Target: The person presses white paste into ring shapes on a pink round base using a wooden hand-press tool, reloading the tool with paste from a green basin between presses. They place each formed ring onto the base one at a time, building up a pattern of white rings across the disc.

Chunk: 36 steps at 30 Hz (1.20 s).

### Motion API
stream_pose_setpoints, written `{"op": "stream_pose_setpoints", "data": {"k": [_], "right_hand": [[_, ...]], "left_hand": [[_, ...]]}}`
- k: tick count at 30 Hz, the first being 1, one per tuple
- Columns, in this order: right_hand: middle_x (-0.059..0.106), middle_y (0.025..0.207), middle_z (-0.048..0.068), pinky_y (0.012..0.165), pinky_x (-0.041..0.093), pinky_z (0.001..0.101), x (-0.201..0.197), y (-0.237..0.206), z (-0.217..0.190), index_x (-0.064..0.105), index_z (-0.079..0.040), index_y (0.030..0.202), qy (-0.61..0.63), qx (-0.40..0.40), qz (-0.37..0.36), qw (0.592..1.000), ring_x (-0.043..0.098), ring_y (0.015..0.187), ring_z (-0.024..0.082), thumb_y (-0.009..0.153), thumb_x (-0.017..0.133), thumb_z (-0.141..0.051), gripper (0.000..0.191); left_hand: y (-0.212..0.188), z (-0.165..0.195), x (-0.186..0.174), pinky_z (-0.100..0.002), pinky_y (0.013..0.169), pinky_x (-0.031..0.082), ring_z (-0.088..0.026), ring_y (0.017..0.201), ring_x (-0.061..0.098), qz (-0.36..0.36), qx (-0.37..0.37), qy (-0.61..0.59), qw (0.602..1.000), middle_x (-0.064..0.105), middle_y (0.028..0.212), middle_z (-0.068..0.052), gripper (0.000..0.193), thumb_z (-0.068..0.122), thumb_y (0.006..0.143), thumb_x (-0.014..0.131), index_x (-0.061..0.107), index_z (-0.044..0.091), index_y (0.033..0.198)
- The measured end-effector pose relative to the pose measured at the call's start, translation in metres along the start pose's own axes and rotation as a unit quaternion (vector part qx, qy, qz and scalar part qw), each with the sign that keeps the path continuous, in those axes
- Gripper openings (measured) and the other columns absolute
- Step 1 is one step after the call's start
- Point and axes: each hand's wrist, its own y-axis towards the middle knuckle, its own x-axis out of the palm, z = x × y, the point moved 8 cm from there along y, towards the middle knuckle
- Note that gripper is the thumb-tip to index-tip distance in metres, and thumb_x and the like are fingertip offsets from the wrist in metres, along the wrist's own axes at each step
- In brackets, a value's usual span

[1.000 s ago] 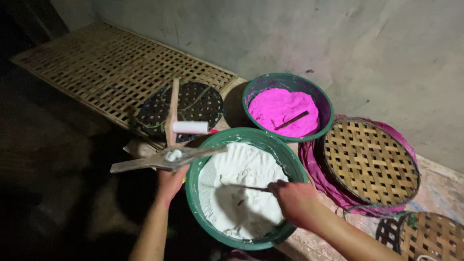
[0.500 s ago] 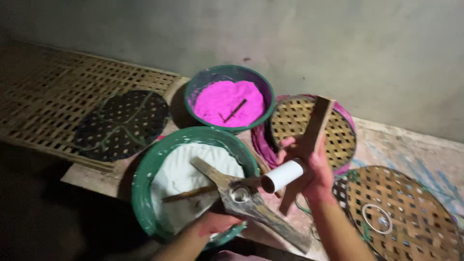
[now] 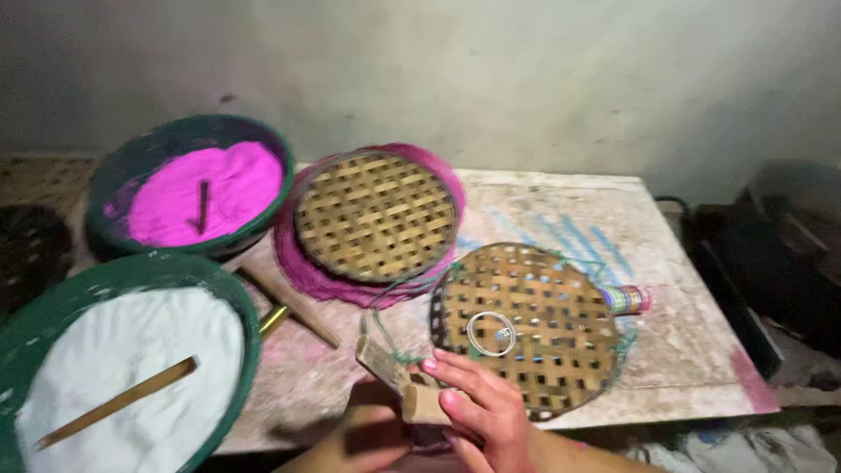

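Note:
My right hand is closed around a short cardboard tube at the table's near edge. The tube sits on a wooden frame with green string on it. My left hand grips the underside of that frame, partly in shadow. Just beyond my fingers lies a round woven bamboo tray with a thin metal ring resting on it.
A second woven tray lies on a pink-stained disc. A green basin of pink powder and a green basin of white powder each hold a stick. A loose wooden stick and a small bangle stack lie on the table. Dark objects stand at the right.
My view has swung right, from the basins to the woven trays. Both hands have brought the wooden frame and tube down to the table's near edge.

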Motion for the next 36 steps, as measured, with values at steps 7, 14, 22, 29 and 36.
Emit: {"op": "stream_pose_setpoints", "data": {"k": [7, 14, 22, 29, 36], "right_hand": [[0.035, 0.165, 0.022, 0.125, 0.025, 0.0454, -0.090, -0.085, 0.097, 0.020, 0.004, 0.163, 0.271, 0.286, -0.139, 0.909, 0.034, 0.153, 0.034, 0.094, 0.076, -0.041, 0.100], [0.054, 0.149, 0.015, 0.117, 0.034, 0.0410, -0.076, -0.233, 0.150, 0.038, 0.001, 0.153, 0.432, 0.530, -0.154, 0.713, 0.048, 0.138, 0.025, 0.077, 0.086, -0.034, 0.096], [0.056, 0.140, 0.018, 0.110, 0.038, 0.0445, -0.084, -0.266, 0.195, 0.035, 0.000, 0.152, 0.336, 0.544, 0.193, 0.744, 0.052, 0.129, 0.028, 0.077, 0.080, -0.018, 0.090], [0.060, 0.127, 0.025, 0.099, 0.048, 0.0521, -0.046, -0.237, 0.182, 0.033, 0.001, 0.155, 0.419, 0.487, 0.299, 0.706, 0.061, 0.113, 0.034, 0.082, 0.068, -0.012, 0.081], [0.064, 0.120, 0.025, 0.094, 0.052, 0.0520, 0.031, -0.222, 0.170, 0.034, -0.003, 0.156, 0.385, 0.559, 0.300, 0.670, 0.066, 0.105, 0.036, 0.085, 0.060, -0.014, 0.076]], "left_hand": [[0.084, 0.031, 0.062, -0.034, 0.102, 0.052, -0.022, 0.119, 0.067, -0.075, -0.040, -0.121, 0.989, 0.072, 0.129, -0.005, 0.046, 0.028, 0.082, 0.073, 0.069, 0.016, 0.127], [0.112, 0.063, 0.048, -0.043, 0.101, 0.049, -0.034, 0.116, 0.064, 0.117, 0.152, 0.101, 0.976, 0.072, 0.120, -0.013, 0.039, 0.011, 0.075, 0.078, 0.069, 0.011, 0.114], [0.071, -0.096, -0.075, -0.046, 0.097, 0.052, -0.037, 0.116, 0.063, 0.368, -0.196, 0.138, 0.899, 0.065, 0.127, -0.015, 0.031, 0.008, 0.089, 0.063, 0.067, 0.007, 0.120], [0.076, -0.099, -0.123, -0.045, 0.098, 0.049, -0.032, 0.118, 0.062, 0.362, -0.023, 0.318, 0.876, 0.068, 0.120, -0.012, 0.029, 0.010, 0.089, 0.059, 0.072, 0.009, 0.115], [0.093, -0.107, -0.150, -0.042, 0.086, 0.048, -0.024, 0.101, 0.063, 0.343, 0.060, 0.372, 0.860, 0.067, 0.096, -0.005, 0.013, 0.015, 0.087, 0.064, 0.072, 0.013, 0.096]]}}
